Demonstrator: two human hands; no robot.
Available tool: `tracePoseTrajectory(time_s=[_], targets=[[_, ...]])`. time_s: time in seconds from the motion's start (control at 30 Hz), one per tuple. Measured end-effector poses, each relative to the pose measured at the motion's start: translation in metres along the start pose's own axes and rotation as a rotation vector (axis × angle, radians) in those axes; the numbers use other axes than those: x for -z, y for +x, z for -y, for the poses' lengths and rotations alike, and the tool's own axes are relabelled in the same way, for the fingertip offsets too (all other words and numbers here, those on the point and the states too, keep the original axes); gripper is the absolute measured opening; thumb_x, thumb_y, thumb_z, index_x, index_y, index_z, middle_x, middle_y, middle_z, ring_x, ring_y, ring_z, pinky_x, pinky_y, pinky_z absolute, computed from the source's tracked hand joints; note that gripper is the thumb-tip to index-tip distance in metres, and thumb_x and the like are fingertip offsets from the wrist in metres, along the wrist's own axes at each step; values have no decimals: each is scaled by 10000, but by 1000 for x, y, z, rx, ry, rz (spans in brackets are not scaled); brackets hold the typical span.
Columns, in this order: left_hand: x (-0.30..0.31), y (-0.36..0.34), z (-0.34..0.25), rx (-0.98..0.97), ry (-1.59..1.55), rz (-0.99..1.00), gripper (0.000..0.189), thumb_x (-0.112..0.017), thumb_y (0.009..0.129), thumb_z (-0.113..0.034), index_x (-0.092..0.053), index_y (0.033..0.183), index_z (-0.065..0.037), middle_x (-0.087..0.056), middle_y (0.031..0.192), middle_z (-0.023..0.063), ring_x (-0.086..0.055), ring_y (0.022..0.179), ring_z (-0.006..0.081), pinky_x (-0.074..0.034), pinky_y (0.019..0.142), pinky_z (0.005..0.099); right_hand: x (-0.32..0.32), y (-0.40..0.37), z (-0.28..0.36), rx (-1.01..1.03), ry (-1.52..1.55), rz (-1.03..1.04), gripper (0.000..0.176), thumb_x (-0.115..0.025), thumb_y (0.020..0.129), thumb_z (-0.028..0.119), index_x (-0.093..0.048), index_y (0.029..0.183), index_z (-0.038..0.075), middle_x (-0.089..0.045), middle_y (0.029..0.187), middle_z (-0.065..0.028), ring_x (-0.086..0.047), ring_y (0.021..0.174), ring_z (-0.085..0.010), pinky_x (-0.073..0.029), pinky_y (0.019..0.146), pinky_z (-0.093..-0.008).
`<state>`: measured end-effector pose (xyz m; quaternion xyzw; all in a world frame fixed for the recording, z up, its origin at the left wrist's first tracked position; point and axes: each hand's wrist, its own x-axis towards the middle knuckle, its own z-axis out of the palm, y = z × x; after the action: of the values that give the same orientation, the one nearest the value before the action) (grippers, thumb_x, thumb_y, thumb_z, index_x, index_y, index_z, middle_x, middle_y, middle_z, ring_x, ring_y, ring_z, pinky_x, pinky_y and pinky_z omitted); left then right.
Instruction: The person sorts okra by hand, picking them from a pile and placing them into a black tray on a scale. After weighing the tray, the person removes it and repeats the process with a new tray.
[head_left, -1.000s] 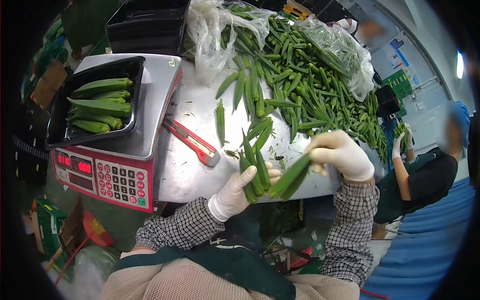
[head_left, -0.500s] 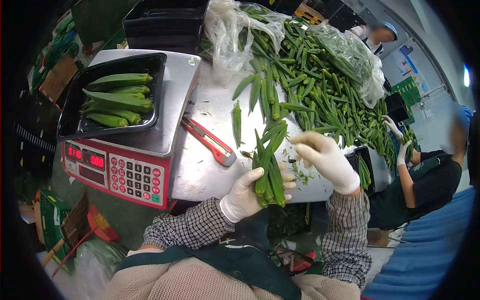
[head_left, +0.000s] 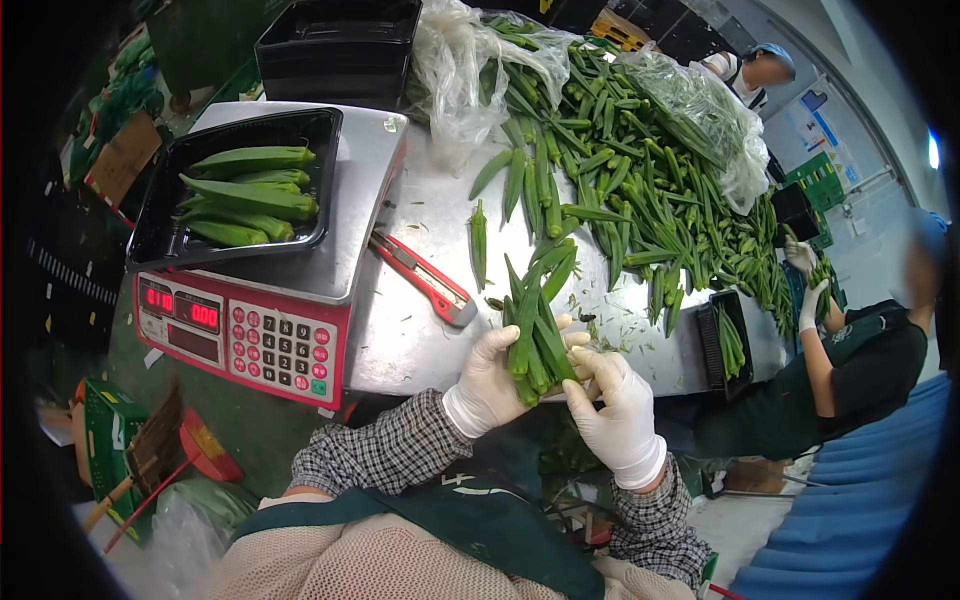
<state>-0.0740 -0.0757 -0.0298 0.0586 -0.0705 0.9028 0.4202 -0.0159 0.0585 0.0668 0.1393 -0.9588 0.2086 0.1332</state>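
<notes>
Okra bunch [head_left: 538, 340] is lying across the left hand [head_left: 485, 390], which is curling around it at the table [head_left: 400, 350]'s near edge; the right hand [head_left: 615, 410] is half closing beside the bunch's lower end, though whether it is gripping a pod I cannot tell. Bare metal is showing around one cutter [head_left: 425, 280] and one loose pod [head_left: 478, 245], while one pile [head_left: 650, 190] is crowding the far side. One scale [head_left: 285, 350] is bearing one black tray [head_left: 328, 185] with at least five pods; one narrower tray [head_left: 707, 340] is sitting near the right edge. Two other people are standing beyond, one nearer [head_left: 840, 370], one farther [head_left: 752, 88].
</notes>
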Motion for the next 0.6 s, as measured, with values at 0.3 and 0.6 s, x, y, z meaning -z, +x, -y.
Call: tracePoseTrajectory(time_s=[0.3,0.6], targets=[[7,-1,1,-43,57,-8,625,-528,812,-310,-348,1329,-9,-453,1286,223,-478,1165,320,-384,986,472,-12,0,4,161,-143,-137,353,-684,691,73,-574,1025,44,-561,850,-96,-558,732,-264,-449,637,-362],[-3,0,2,-82,118,38,610,-548,787,-261,-377,1311,1,-446,1289,253,-453,1196,330,-344,1028,445,-19,-5,5,131,-180,-190,344,-711,679,90,-576,991,43,-566,873,-88,-545,707,-261,-430,629,-360]])
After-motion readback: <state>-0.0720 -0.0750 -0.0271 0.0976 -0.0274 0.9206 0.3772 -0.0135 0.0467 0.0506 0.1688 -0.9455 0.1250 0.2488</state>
